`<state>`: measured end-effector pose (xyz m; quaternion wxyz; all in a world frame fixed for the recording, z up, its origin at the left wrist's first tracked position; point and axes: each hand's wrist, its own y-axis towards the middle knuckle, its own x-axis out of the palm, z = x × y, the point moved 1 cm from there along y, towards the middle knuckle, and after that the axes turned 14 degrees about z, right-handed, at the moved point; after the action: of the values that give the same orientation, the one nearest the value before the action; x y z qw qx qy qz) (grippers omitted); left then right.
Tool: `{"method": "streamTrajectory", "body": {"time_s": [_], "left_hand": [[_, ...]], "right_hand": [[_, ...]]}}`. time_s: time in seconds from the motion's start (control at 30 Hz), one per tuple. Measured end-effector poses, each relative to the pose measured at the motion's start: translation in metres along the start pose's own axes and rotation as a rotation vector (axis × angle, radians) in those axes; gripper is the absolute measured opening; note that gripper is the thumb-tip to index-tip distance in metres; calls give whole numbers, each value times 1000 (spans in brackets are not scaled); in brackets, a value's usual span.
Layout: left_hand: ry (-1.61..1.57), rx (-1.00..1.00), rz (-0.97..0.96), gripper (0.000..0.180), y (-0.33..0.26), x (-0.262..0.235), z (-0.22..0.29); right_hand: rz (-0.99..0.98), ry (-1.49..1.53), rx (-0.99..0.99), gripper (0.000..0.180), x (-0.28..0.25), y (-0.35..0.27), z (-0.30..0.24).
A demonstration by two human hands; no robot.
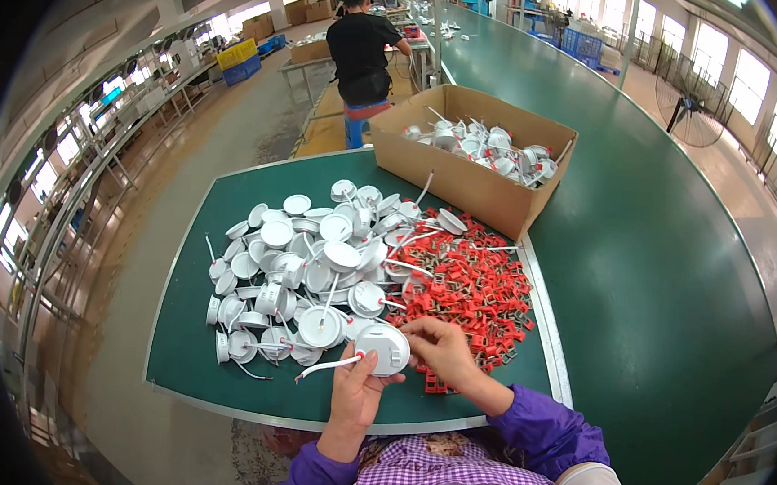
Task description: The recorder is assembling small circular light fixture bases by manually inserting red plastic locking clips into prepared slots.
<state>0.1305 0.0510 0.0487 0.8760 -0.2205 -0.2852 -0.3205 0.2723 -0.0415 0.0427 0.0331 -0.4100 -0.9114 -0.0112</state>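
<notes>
My left hand (357, 395) is closed around a white round light fitting (383, 348), its flat back turned up. A short white cable (324, 369) with bare wire ends sticks out of its left side. Beside the fitting's right edge, my right hand (446, 347) has thumb and forefinger pinched together; anything between the fingertips is too small to make out. Many similar white fittings (341, 256) lie heaped on the green table to the left. A spread of small red clips with metal parts (471, 280) lies just beyond my right hand.
An open cardboard box (465, 180) holding more white fittings stands at the table's far side. To the right runs a long green belt (638, 287), past the table's pale metal edge (549, 335). A person in black (361, 56) works farther ahead. A large fan (686, 110) stands far right.
</notes>
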Motion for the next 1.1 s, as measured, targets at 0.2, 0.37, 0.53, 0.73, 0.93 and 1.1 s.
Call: {"method": "streamTrajectory", "body": {"time_s": [0.2, 0.37, 0.53, 0.73, 0.93, 1.1], "left_hand": [[-158, -40, 91, 40, -10, -48, 12], [-256, -62, 19, 37, -10, -66, 20], [-140, -64, 87, 37, -6, -75, 15], [-63, -99, 48, 30, -6, -62, 12], [229, 54, 126, 30, 4, -64, 0], [329, 120, 156, 25, 1, -60, -5]], "right_hand": [[-84, -48, -27, 14, 54, -26, 11], [-154, 122, 200, 17, 68, -33, 26], [-55, 360, 384, 23, 63, -36, 19], [-117, 378, 654, 27, 34, -32, 36], [155, 74, 194, 23, 28, -23, 18], [211, -39, -8, 19, 30, -23, 10]]}}
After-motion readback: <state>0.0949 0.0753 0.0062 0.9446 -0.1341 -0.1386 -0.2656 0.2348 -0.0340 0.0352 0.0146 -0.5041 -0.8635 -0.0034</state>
